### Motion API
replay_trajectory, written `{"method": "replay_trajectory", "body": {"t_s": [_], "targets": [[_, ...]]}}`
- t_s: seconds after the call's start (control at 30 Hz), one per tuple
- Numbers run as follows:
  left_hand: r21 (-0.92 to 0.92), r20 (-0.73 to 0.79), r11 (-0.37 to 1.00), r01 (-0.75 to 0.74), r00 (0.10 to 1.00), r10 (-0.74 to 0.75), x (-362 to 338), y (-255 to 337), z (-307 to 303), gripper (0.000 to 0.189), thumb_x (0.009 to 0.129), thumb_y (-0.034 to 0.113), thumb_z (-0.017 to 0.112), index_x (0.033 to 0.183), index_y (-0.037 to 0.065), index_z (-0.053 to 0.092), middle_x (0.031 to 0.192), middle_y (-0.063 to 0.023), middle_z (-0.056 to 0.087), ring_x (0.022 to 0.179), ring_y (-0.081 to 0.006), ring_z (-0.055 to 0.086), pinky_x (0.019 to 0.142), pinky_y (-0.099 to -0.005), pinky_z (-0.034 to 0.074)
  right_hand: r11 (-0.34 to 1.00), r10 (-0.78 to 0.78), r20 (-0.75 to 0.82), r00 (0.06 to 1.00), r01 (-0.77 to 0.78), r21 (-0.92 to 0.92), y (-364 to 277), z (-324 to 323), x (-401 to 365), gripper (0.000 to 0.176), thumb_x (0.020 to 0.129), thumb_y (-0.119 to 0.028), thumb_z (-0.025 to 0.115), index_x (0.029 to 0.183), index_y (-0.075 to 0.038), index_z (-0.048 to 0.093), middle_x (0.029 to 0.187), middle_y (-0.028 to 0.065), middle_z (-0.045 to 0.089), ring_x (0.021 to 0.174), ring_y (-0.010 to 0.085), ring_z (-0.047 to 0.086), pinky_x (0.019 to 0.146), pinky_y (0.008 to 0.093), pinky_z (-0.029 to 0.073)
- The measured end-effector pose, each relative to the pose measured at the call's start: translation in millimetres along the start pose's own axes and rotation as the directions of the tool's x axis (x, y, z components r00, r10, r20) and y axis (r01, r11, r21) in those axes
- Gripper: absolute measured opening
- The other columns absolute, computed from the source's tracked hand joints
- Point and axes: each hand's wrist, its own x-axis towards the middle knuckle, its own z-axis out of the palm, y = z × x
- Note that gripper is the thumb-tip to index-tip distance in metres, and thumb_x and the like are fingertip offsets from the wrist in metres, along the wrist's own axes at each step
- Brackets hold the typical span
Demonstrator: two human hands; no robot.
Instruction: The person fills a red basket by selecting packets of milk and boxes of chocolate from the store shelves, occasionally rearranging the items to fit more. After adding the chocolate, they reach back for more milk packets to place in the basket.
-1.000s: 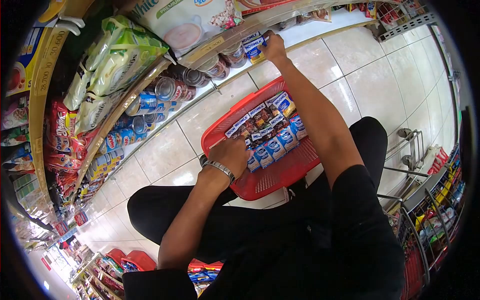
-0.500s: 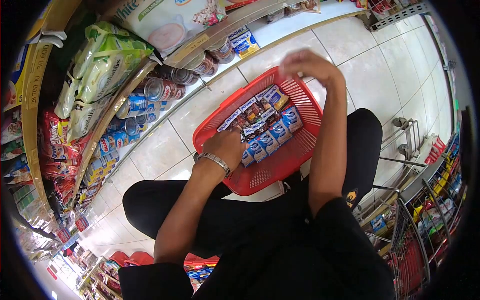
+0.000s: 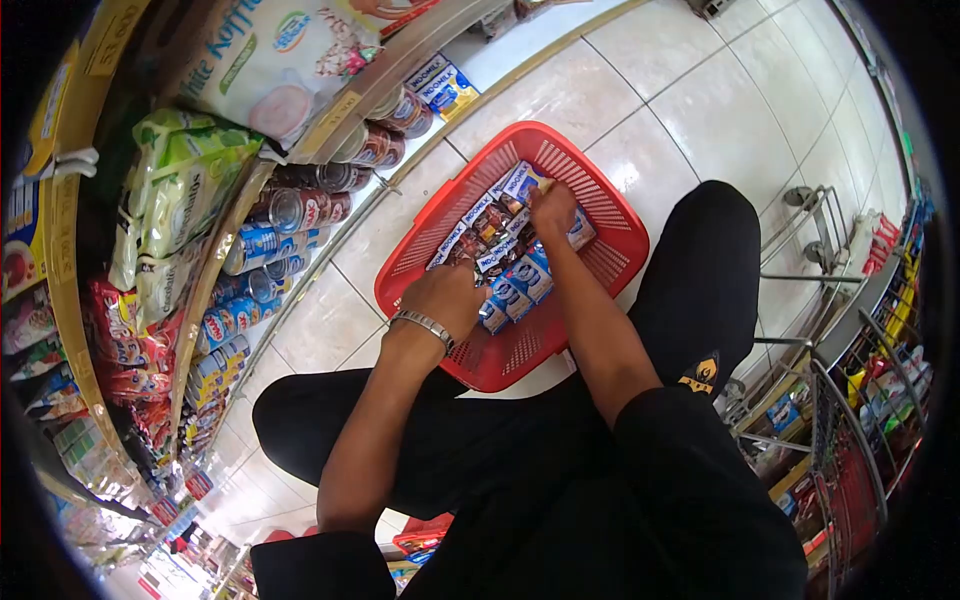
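Note:
A red plastic basket (image 3: pixel 608 285) stands on the floor in front of my crossed legs. Inside are rows of Indomilk packs (image 3: pixel 484 222), brown ones and a yellow-and-blue one, plus several blue-and-white packs (image 3: pixel 520 285) on the near side. My left hand (image 3: pixel 440 305), below a metal watch, is closed at the left end of the rows; its fingertips and whatever they grip are hidden. At the far right end, my right hand (image 3: pixel 553 212) is closed at the top of the yellow-and-blue Indomilk pack (image 3: pixel 522 182), partly covering it.
Shelves on the left hold cans (image 3: pixel 300 210), green Chocolatos bags (image 3: pixel 175 190) and a big white coffee bag (image 3: pixel 280 70). More Indomilk packs (image 3: pixel 442 88) sit on the bottom shelf. A wire cart (image 3: pixel 845 430) stands at the right on the tiled floor (image 3: pixel 690 130).
My right hand has come down from above the basket's far rim onto the packs at the right end. My left hand stays at the left end. The whole view has shifted slightly.

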Motion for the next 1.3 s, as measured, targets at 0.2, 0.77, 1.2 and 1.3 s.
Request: {"method": "replay_trajectory", "body": {"t_s": [0.2,0.77,1.2,1.3], "targets": [[0.029,0.016,0.998,-0.049,0.999,0.049,-1,2,2,0.038,0.092,0.029,0.059,0.11,-0.005,0.06,0.099,-0.0265,0.067,0.095,-0.0411,0.065,0.081,-0.0505,0.052,0.988,-0.107,0.052,0.993,0.101,0.119,-4,-1,-10,0.029,0.072,-0.014,0.079,0.094,-0.001,0.065,0.102,0.024,0.068,0.098,0.0383,0.067,0.085,0.0441,0.053],[-0.041,-0.036,0.998,-0.053,0.998,0.052,-8,-15,13,0.039,0.093,0.033,0.06,0.117,0.002,0.06,0.104,-0.025,0.066,0.101,-0.0405,0.063,0.087,-0.0487,0.049,0.739,-0.604,0.658,0.449,0.008,0.673,-142,-110,108,0.075,0.078,-0.013,0.078,0.14,0.005,0.041,0.123,0.0129,0.062,0.109,0.0223,0.062,0.095,0.0366,0.052],[0.031,0.071,0.999,-0.032,0.997,0.029,-6,-26,27,0.044,0.094,0.035,0.059,0.116,-0.004,0.06,0.111,-0.0265,0.064,0.104,-0.0395,0.062,0.091,-0.0452,0.048,0.634,-0.773,0.184,0.607,0.724,0.272,-207,3,106,0.032,0.074,-0.016,0.071,0.105,-0.006,0.07,0.106,0.0189,0.069,0.102,0.0334,0.066,0.088,0.0415,0.054],[0.032,0.004,0.994,-0.104,0.995,0.104,-5,-27,31,0.043,0.094,0.035,0.059,0.115,-0.003,0.06,0.109,-0.0261,0.064,0.103,-0.0397,0.062,0.09,-0.0454,0.049,0.658,-0.753,0.099,0.65,0.742,0.131,-192,-7,92,0.024,0.076,-0.007,0.064,0.099,-0.007,0.071,0.11,0.0209,0.067,0.106,0.0369,0.064,0.088,0.0461,0.053]]}}
